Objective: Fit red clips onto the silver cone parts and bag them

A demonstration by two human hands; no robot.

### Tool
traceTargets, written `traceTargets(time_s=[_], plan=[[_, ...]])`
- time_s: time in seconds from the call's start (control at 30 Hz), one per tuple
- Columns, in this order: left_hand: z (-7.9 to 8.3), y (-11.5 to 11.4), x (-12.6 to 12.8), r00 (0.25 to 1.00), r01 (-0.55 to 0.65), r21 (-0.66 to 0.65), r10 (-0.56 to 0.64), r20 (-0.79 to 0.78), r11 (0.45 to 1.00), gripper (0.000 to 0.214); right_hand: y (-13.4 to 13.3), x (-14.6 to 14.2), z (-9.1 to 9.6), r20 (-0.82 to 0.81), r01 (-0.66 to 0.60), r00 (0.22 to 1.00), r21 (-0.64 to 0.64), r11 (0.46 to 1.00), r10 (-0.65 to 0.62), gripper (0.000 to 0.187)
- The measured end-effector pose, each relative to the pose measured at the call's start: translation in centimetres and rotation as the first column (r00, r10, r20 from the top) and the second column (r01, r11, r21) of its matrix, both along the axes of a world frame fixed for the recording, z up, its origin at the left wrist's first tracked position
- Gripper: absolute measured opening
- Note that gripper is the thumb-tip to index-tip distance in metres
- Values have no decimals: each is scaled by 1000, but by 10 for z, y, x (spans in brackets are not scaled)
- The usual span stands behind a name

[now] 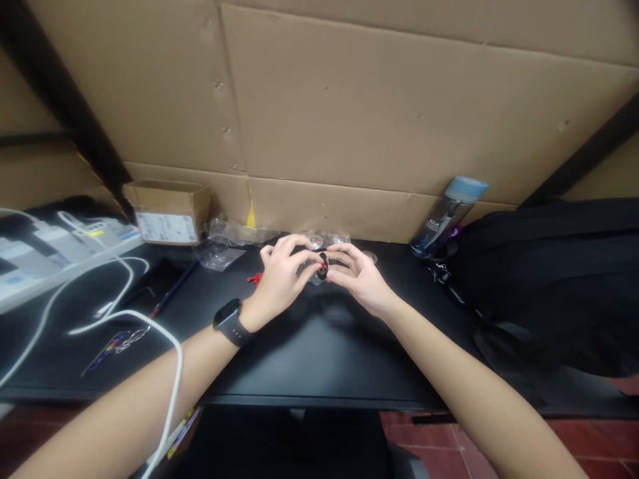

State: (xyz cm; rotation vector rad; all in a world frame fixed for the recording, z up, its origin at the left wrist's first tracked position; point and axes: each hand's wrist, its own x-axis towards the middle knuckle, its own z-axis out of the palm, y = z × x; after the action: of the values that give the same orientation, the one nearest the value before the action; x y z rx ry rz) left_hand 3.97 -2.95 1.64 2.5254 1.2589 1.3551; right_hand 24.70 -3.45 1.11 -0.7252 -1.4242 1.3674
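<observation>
Two bare forearms (474,379) reach in from the lower left and lower right of the frame, and a thick white cable (176,372) loops over the one at lower left. Red floor tiles (424,442) show at the bottom, below the edge of a smooth black table (319,362). A dark watch with a rectangular face (232,319) circles the left wrist. At the frame's centre, the left hand (284,271) and right hand (363,278) face each other around a small, dark, rounded piece with a touch of red (323,266), too blurred to identify; the left grip pinches it between thumb and finger, the right grip closes on its right side. A bright red tangle (254,279) lies just left of the left hand. Farther back, crumpled clear plastic wrapping (219,254) lies beside an open brown cardboard box with a white label (167,227), left of centre. A translucent blue bottle with a light-blue cap (442,216) stands right of centre, near the tan cardboard wall (349,120) filling the upper frame.
</observation>
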Motion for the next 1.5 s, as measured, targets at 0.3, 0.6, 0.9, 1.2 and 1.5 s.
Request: traceTargets(time_s=[0.3,0.6,0.9,1.2,1.5], plan=[[-1,-2,3,1000,0,-20,1,24,1000,10,-4,-4,1,10,59,998,51,997,-59,50],[-1,-3,6,993,8,-165,12,121,986,10,-8,-9,-2,128,132,977,273,953,-172,46],[-8,10,4,882,361,-307,-216,419,881,10,-7,-3,-3,267,162,871,635,755,-411,49],[-5,9,4,639,706,-460,-205,742,538,56,-6,1,5,273,144,816,758,636,-510,45],[-10,14,1,658,697,-421,-285,697,580,57,-2,7,11,374,180,785,625,760,-493,15]])
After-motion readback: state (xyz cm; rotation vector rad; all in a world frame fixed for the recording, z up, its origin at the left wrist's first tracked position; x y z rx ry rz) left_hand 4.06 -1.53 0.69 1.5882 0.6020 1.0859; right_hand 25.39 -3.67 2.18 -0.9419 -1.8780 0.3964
